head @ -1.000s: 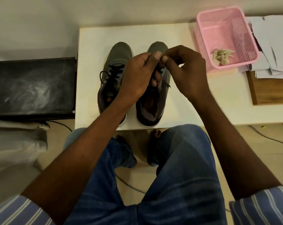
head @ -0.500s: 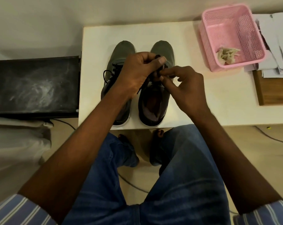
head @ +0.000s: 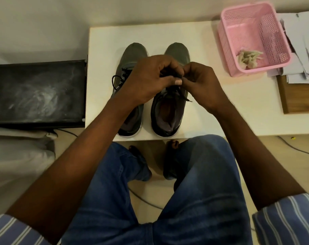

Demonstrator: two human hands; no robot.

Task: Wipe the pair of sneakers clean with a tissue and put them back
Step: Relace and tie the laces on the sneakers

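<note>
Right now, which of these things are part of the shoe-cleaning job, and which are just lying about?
Part of the job:
- right sneaker, whose black lace the left hand and right hand pinch
- left sneaker
- crumpled tissue in the pink basket

Lying about:
- loose papers
- wooden board
- black box

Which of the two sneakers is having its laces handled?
The sneaker on the right: both hands pinch its black laces above its tongue. The sneaker on the left only lies under the left forearm, its lace loose.
</note>
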